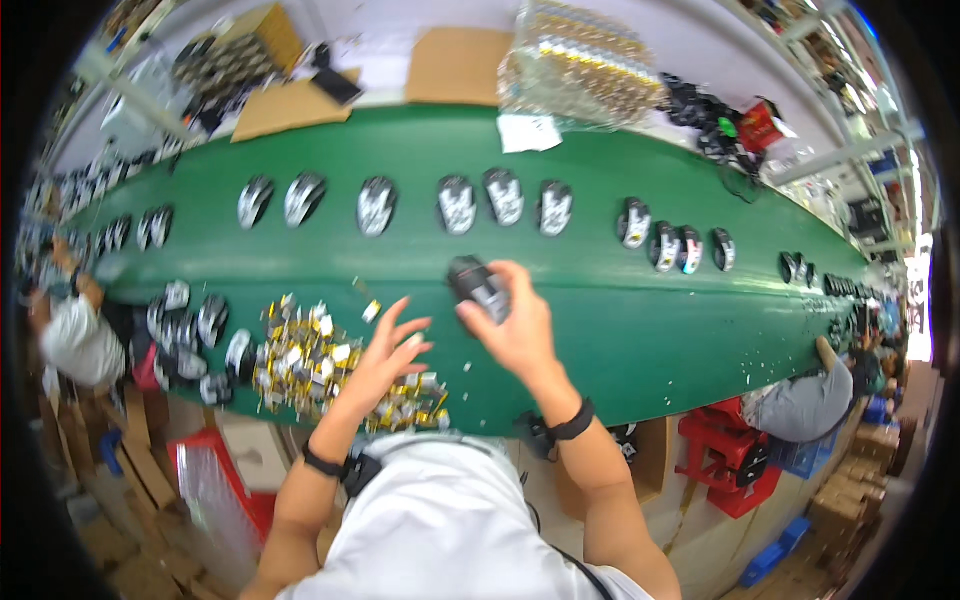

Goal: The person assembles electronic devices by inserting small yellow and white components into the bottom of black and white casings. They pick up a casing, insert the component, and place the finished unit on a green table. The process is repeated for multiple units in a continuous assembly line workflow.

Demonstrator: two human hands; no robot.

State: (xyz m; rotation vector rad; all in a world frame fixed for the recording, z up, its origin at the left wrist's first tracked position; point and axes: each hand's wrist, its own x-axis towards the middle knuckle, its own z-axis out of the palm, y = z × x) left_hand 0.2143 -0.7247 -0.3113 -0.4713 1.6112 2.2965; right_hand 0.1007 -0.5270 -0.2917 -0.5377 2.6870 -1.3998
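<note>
My right hand (pixel 524 325) grips a dark computer mouse (pixel 468 277) between thumb and fingers, just above the middle of the green belt (pixel 590 350). My left hand (pixel 382 362) is open and holds nothing, its fingers spread and pointing toward the mouse. Beside and partly behind that hand lies a heap of small silver parts with yellow edges (pixel 300 365), perhaps small battery packs. One single part of that kind (pixel 372 311) rests apart from the heap, just beyond my left fingertips.
Several black-and-white mice (pixel 457 205) stand in a loose row along the far side. More mice (pixel 180 335) are bunched left of the heap. Cardboard (pixel 455 65) and bagged parts (pixel 585 70) line the back ledge. Other people sit at far left (pixel 85 340) and right (pixel 805 405).
</note>
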